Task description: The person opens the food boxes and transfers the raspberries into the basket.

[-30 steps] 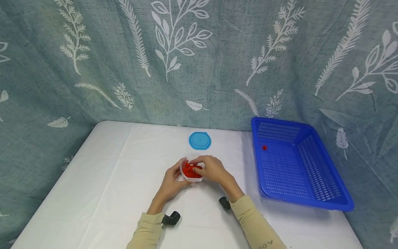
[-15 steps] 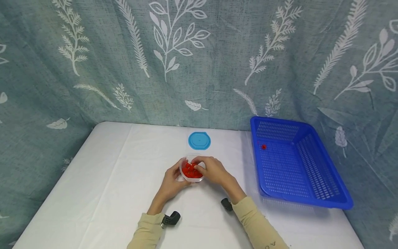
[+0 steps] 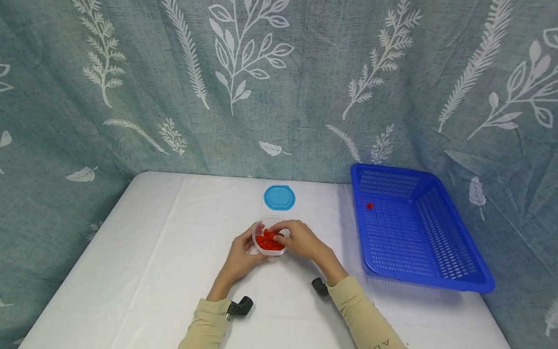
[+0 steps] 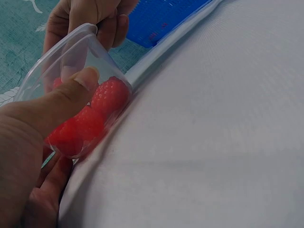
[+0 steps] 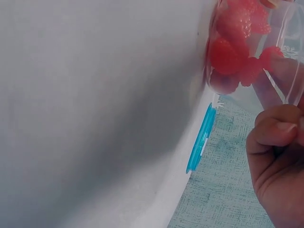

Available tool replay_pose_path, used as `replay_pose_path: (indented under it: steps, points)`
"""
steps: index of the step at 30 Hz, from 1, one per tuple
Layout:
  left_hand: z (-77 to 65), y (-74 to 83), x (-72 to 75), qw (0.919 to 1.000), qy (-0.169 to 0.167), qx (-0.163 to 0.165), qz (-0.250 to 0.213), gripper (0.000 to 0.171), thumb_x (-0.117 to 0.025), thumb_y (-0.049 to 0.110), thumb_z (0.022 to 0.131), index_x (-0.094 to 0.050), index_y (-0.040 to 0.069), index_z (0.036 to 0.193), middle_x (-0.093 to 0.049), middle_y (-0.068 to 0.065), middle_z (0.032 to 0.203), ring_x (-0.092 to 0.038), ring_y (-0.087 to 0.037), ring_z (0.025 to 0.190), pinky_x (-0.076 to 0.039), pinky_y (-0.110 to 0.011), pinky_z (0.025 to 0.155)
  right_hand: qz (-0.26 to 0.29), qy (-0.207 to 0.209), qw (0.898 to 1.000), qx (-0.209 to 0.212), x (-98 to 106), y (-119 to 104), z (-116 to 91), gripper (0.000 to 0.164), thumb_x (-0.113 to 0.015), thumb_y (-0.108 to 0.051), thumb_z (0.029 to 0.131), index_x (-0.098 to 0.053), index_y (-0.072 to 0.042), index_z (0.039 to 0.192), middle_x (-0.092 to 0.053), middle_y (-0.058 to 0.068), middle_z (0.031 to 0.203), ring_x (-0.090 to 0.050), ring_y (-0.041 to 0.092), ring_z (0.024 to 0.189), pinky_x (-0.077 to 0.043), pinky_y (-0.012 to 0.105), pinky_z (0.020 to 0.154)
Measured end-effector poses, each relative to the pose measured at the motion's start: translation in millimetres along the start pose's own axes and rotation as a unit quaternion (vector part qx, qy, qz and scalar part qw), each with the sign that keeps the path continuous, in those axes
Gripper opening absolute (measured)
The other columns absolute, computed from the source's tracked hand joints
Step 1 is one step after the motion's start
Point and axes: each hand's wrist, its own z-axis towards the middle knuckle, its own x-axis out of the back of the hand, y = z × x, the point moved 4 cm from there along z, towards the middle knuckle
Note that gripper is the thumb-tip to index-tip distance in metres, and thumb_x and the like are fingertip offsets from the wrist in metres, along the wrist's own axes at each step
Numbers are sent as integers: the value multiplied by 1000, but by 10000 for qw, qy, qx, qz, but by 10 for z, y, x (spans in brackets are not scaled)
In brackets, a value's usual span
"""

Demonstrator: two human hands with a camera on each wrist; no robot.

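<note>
My left hand (image 3: 241,252) grips a small clear plastic tub (image 3: 271,252) from its left side, the thumb pressed along the wall in the left wrist view. Red raspberries (image 4: 111,97) lie in the tub's bottom. My right hand (image 3: 302,238) reaches over the rim, with thumb and forefinger down inside among the berries. Through the clear wall in the right wrist view, a raspberry (image 5: 272,56) sits at these fingers, raised above the others, and seems pinched. The tub partly blurs the fingertips. Beyond the tub lies a round blue lid (image 3: 279,198), flat on the white table.
A large blue plastic basket (image 3: 401,237) stands at the table's right side, with a small red piece (image 3: 369,206) near its left wall. The white-covered table (image 3: 174,252) meets a green leaf-patterned curtain (image 3: 305,121) at the back.
My right fingers have shifted slightly within the tub, and the raspberries under them have moved a little. My left hand, the lid and the basket stay in place.
</note>
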Motion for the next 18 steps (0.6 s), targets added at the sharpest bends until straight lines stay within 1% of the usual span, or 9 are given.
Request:
replay_pose_path:
  steps: [4, 7, 10, 13, 16, 18]
  points:
    - [22, -130, 4, 10000, 9, -46, 47, 87, -85, -7, 74, -44, -2, 151, -54, -22, 148, -46, -38, 142, -37, -52, 117, 119, 46, 9999, -81, -12, 12, -7, 22, -72, -9, 93, -76, -10, 115, -75, 3, 112, -68, 21, 103, -58, 46, 92]
    - [32, -196, 11, 10000, -39, -51, 69, 87, -86, -3, 75, -45, 2, 152, -55, -18, 148, -47, -35, 142, -38, -50, 117, 120, 83, 9998, -148, -23, 34, -16, 22, -72, -11, 94, -76, -11, 116, -75, 2, 114, -67, 17, 101, -59, 36, 87]
    - [37, -218, 13, 9999, -93, -68, 40, 87, -87, 0, 76, -45, 3, 152, -55, -17, 148, -47, -34, 142, -37, -48, 117, 251, 124, 9994, -201, -28, 46, -31, 22, -70, -10, 96, -75, -10, 117, -75, 1, 115, -65, 16, 100, -58, 29, 84]
    - [43, -223, 12, 9999, -121, -58, 76, 87, -87, 1, 76, -44, 3, 152, -55, -16, 149, -47, -33, 142, -38, -46, 117, 508, 186, 9982, -239, -26, 46, -50, 22, -67, -8, 96, -73, -8, 117, -74, 2, 115, -65, 17, 103, -58, 29, 86]
    - [49, -233, 12, 9998, -112, 36, 134, 87, -87, 1, 76, -45, 4, 153, -55, -14, 150, -47, -30, 143, -38, -43, 118, 801, 256, 9959, -319, -23, 45, -78, 22, -66, -7, 97, -71, -7, 118, -72, 3, 113, -65, 19, 105, -59, 32, 87]
    - [51, -241, 14, 9997, -103, 103, 208, 88, -87, 2, 76, -45, 6, 153, -54, -11, 150, -47, -28, 143, -38, -42, 118, 943, 312, 9943, -398, -25, 52, -100, 22, -66, -7, 97, -69, -7, 119, -72, 3, 113, -65, 20, 107, -60, 31, 86]
